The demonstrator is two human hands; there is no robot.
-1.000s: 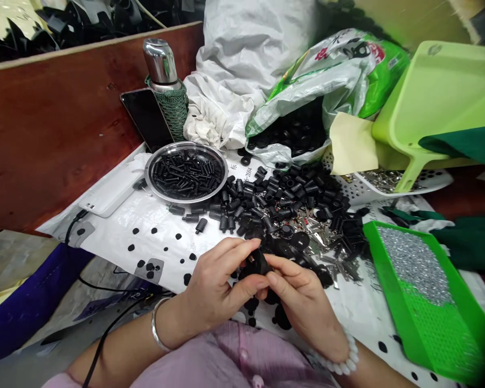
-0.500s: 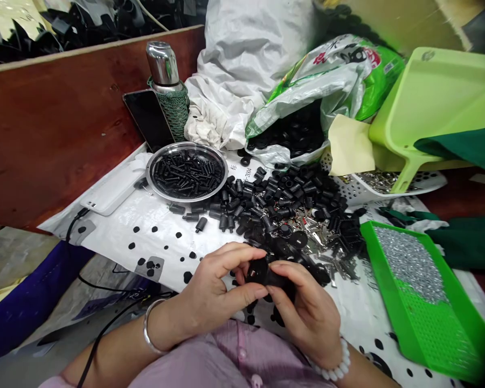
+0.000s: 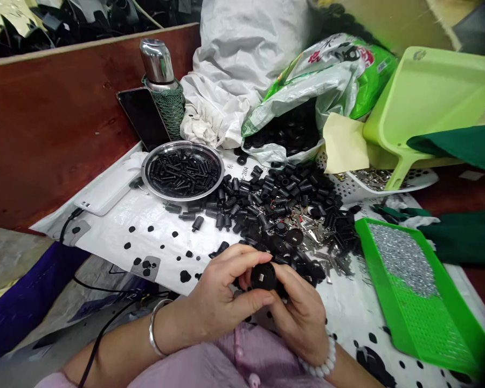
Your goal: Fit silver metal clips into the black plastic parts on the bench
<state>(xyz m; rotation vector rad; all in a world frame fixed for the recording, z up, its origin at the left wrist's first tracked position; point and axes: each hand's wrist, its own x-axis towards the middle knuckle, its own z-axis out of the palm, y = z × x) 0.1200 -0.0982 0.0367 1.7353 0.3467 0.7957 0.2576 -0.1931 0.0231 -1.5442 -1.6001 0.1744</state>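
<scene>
A round black plastic cap with a small metal piece in its face is pinched between the thumb and forefinger of my left hand. My right hand closes round the dark part behind it, mostly hidden by the fingers. Just beyond my hands spreads a pile of black cylindrical sleeves, mixed with small metal strips and black round caps. At the left of the pile stands a steel bowl full of black springs.
On the right lies a green tray with small silvery pieces. Behind it are a white perforated basket and a light green dustpan. A bag of black rings, a steel flask, a phone and a white power bank stand farther back.
The cap in my hands has turned so its round face with the metal piece now points toward me. My right hand has shifted slightly left. The view has moved a little.
</scene>
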